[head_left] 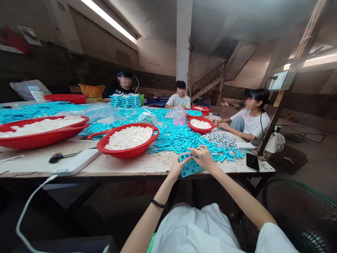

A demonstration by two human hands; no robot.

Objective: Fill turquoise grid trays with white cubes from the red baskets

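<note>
A blue tray with rows of square pockets (190,168) is tilted at the table's front edge. My left hand (177,165) grips its left side, thumb along the upper rim. Over the tray's top edge, my right hand (203,157) has its fingers bent and close together; whatever small thing they may pinch is too small to make out. Just beyond both hands lies a large heap of small blue pieces (173,137). To its right is a pile of small grey and white parts (222,140). A red basin of white pieces (129,138) stands left of my hands.
Another red basin (39,135) is at the far left, near a white power bank (76,162) with a cable. A phone (252,161) lies at the right corner. Three people sit around the table (147,163). Stacked blue trays (125,101) stand at the back; a fan (300,211) is at lower right.
</note>
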